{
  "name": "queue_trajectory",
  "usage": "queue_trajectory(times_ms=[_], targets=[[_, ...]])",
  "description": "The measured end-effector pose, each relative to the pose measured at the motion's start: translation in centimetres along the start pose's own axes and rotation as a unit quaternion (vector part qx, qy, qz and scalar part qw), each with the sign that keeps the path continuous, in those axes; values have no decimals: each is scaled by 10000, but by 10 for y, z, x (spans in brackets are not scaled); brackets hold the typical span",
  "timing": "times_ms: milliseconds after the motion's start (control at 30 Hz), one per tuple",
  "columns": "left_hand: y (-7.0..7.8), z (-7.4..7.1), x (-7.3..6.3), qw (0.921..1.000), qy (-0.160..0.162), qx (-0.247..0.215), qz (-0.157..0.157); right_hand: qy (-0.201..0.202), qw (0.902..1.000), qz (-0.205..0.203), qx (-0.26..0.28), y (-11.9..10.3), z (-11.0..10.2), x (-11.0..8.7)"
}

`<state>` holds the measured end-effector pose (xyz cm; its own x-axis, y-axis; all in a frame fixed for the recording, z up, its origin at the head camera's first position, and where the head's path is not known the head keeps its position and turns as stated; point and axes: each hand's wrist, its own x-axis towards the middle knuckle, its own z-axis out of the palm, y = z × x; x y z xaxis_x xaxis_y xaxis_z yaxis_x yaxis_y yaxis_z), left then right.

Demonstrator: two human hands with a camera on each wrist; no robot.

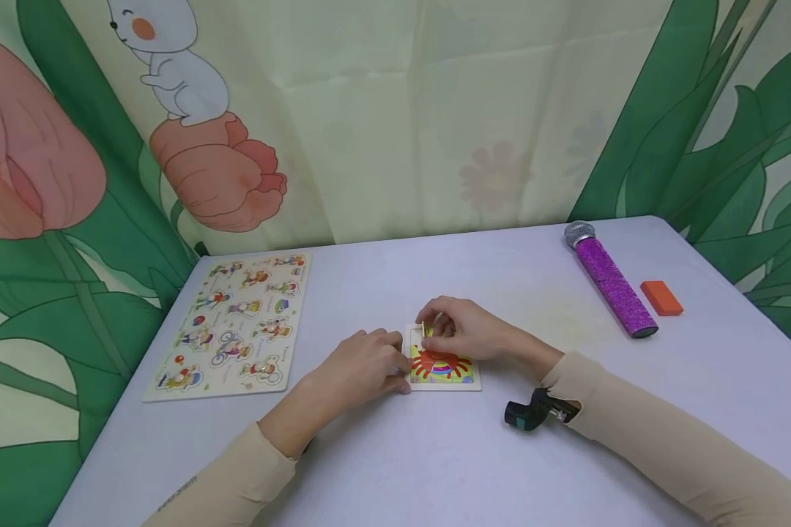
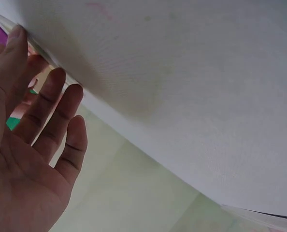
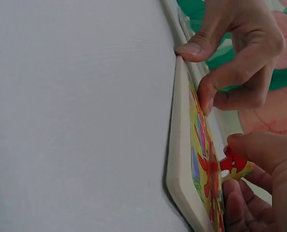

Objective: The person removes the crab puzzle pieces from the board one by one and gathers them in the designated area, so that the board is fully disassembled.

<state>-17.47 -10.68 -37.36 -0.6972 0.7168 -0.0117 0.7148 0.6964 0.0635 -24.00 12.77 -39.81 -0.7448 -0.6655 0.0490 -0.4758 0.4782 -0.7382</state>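
A small jigsaw puzzle board [image 1: 450, 387] with a pale frame and a red crab picture lies flat on the table. My right hand [image 1: 460, 327] pinches a red and yellow puzzle piece [image 3: 235, 161] between thumb and fingers, tilted up above the board's far part. In the right wrist view the board [image 3: 182, 150] is seen edge-on, with the piece close to its surface. My left hand [image 1: 368, 364] rests at the board's left side, its thumb at the near corner and index fingertip on the frame. Its other fingers [image 2: 72, 137] are loosely bent in the left wrist view.
A large picture puzzle board [image 1: 237, 326] lies on the left of the white table [image 1: 382, 293]. To the right are a glittery purple microphone [image 1: 611, 284] and an orange block [image 1: 662, 298]. A printed curtain [image 1: 382, 132] hangs behind the table.
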Motion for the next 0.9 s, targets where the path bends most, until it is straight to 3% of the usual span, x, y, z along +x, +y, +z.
queue_trajectory(times_ms=[200, 900], targets=[[-1, 0, -1, 9999, 61, -35, 75, 149, 9996, -86, -217, -2, 3, 0], [-4, 0, 1, 9997, -76, -220, 79, 212, 9995, -220, 54, 6, 6, 0]])
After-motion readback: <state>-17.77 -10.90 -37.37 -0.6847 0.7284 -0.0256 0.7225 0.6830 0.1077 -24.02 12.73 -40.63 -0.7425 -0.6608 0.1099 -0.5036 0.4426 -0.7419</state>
